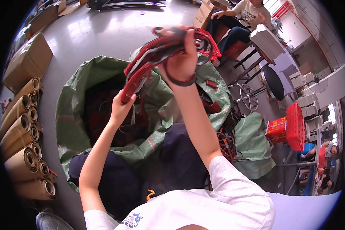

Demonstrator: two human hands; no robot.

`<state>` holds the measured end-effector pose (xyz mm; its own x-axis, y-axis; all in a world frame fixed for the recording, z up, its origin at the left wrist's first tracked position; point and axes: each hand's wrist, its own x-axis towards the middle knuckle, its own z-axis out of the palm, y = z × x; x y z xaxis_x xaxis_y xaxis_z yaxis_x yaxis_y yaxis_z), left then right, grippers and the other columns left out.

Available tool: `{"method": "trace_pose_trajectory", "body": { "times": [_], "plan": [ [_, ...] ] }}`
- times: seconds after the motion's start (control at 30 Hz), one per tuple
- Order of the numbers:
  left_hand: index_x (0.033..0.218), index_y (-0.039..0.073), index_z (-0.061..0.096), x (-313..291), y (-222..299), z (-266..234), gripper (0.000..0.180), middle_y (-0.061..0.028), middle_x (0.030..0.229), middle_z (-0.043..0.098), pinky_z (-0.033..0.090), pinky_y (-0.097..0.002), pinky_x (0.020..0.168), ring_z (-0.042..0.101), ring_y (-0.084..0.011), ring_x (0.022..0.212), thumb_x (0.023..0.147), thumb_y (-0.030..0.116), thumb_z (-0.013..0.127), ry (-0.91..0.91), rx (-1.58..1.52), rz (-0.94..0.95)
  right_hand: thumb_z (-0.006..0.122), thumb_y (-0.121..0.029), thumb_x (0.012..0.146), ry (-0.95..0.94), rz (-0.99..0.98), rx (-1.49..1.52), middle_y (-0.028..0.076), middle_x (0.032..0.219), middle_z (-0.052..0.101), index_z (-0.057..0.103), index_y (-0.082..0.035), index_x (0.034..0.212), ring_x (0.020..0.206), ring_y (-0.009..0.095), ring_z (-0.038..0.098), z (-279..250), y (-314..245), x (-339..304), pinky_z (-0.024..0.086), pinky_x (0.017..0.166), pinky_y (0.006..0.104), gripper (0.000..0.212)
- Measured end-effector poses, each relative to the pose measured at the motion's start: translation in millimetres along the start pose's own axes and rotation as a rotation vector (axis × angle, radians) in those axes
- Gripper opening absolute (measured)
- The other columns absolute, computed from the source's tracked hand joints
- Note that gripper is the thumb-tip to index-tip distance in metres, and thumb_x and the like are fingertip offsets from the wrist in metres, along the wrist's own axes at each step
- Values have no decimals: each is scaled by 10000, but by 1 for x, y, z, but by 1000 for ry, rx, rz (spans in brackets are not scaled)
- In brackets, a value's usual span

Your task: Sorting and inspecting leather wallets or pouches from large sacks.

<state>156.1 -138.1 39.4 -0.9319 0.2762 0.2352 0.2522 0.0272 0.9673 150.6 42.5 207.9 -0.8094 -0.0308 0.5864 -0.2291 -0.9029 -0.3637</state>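
Observation:
A thick bundle of red, black and grey straps (151,53) is stretched between my hands above an open green woven sack (74,90). My left hand (122,109) is closed round its lower end. Higher up and to the right, my right hand (183,63) grips the other end, where some straps curl into loops; this hand is a little blurred. Dark and red items (103,103) lie inside the shadowed sack mouth, too dim to name. A dark band sits round my right wrist.
Rolls of brown material (25,126) are stacked at the left beside a cardboard box (28,61). Another green sack (251,145) and red plastic baskets (294,126) are to the right. A seated person (241,19) is at the back right, near a round stool (272,83).

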Motion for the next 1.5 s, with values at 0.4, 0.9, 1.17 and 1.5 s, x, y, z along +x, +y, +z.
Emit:
{"method": "trace_pose_trajectory", "body": {
  "times": [0.4, 0.9, 1.17, 1.5],
  "plan": [
    [1140, 32, 517, -2, 39, 14, 396, -2, 999, 539, 384, -248, 821, 467, -81, 908, 861, 293, 622, -237, -168, -79, 507, -391, 893, -121, 83, 154, 75, 1066, 586, 584, -170, 1073, 1057, 237, 520, 24, -7, 2, 369, 964, 415, 296],
    [1140, 47, 543, -21, 82, 49, 415, -22, 895, 609, 443, -270, 757, 535, -84, 808, 774, 182, 687, -649, -216, -255, 501, -354, 898, 61, 104, 174, 146, 1150, 557, 577, -149, 1131, 1125, 290, 477, -1, 10, 7, 330, 1005, 429, 320],
    [969, -3, 577, 25, 46, -44, 211, -76, 895, 647, 470, -284, 780, 607, -140, 836, 816, 131, 633, -21, -311, -117, 459, -200, 860, 23, 174, -16, 126, 1256, 485, 522, -166, 1195, 1188, 291, 424, -35, -19, 1, 307, 1000, 497, 342],
    [909, 23, 529, 30, 85, -115, 194, 22, 777, 576, 422, -181, 650, 503, -30, 725, 764, -6, 655, 355, 145, 296, 434, -61, 725, -242, 463, -451, 139, 1025, 483, 516, -49, 798, 1040, 241, 435, -50, -8, -11, 313, 956, 332, 110]
  ]
}}
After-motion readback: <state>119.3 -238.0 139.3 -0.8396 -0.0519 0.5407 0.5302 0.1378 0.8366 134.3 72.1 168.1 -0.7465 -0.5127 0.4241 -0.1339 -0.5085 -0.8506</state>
